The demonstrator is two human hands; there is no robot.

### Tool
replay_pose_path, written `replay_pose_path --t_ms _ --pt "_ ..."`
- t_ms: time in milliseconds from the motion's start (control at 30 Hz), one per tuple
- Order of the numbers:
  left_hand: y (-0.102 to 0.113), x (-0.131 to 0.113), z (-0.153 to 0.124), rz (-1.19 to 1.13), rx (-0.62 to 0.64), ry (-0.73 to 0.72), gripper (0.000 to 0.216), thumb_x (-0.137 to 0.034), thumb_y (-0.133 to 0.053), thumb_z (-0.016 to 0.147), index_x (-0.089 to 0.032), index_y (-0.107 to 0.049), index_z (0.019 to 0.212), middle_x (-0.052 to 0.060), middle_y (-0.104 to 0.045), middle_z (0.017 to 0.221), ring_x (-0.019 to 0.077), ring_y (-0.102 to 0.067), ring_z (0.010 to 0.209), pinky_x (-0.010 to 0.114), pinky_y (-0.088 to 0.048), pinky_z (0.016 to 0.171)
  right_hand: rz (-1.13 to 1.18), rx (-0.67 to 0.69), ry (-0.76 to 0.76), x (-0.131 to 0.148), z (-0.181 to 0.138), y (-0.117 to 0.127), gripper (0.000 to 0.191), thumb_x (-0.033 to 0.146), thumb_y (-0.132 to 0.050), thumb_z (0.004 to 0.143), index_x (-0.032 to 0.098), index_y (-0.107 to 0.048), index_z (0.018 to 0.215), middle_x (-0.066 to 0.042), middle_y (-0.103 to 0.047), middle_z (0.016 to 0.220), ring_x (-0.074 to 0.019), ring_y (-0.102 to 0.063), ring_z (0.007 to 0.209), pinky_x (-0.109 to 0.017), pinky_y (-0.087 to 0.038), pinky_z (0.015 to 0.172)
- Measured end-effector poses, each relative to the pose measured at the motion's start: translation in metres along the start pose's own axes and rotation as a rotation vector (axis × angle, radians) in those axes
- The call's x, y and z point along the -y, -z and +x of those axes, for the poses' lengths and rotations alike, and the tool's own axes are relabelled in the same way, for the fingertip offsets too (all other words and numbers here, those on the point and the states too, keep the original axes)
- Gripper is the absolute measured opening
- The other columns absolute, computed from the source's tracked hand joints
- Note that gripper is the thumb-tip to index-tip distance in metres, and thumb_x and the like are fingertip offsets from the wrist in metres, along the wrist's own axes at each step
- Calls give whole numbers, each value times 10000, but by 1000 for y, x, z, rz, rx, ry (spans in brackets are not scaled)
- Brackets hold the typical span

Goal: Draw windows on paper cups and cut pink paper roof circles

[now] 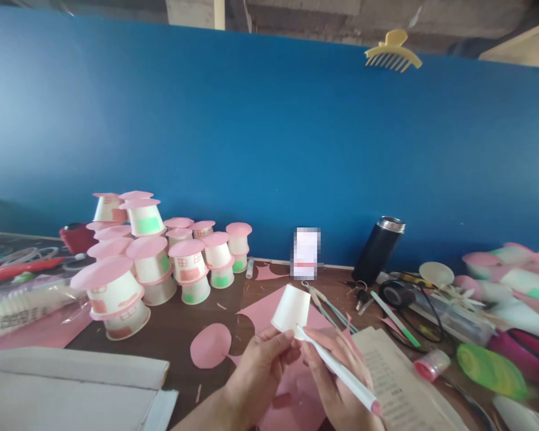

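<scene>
My left hand (pixel 263 368) grips a plain white paper cup (pixel 293 306) by its wide rim; the cup is upside down and slightly tilted. Between the fingers of my right hand (pixel 336 377) is a white marker (pixel 341 372) with a pink end, its tip at the cup's side near the rim. No drawing shows on the visible side of this cup. Beneath both hands lies cut pink paper (pixel 263 311). Just left of my left hand is a round pink paper disc (pixel 211 346).
Stacked paper cups with pink disc roofs (pixel 190 263) stand on the left. A black thermos (pixel 378 250) leans against the blue partition (pixel 269 131). Scissors (pixel 327 308), a green-tipped marker (pixel 395 319), printed paper (pixel 399 383) and a tape roll (pixel 393 294) lie to the right.
</scene>
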State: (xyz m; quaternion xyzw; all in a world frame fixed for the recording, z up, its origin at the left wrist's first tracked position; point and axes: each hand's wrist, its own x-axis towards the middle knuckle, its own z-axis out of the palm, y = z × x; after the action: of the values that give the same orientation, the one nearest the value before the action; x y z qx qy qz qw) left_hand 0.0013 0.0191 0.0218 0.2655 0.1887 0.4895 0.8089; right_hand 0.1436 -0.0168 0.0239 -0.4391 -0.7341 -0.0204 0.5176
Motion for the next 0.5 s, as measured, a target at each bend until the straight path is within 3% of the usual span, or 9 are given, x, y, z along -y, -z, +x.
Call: replay_pose_path --t_ms 167,367,500 --pt "3 2 -1 2 12 19 111 -206 -700 824 -117 -730 765 61 -675 794 140 -612 791 269 -463 819 -31 -9 15 -1 1 0 193 184 -562 940 195 -628 1121 -47 -706 886 -174 -674 799 -289 -538 743" --pt "3 4 -3 120 -110 115 189 -325 -741 778 -151 -710 846 71 -695 847 186 -635 825 274 -476 745 -54 -27 29 -2 1 0 199 175 -568 934 194 -624 1124 -47 -703 902 -175 -673 818 -292 -534 757" --pt "0 1 -3 113 -58 58 176 -300 -742 779 -130 -715 818 77 -696 806 193 -645 832 285 -474 806 -60 -24 28 -2 2 0 198 178 -557 941 195 -616 1130 -55 -701 895 -191 -675 819 -311 -540 740"
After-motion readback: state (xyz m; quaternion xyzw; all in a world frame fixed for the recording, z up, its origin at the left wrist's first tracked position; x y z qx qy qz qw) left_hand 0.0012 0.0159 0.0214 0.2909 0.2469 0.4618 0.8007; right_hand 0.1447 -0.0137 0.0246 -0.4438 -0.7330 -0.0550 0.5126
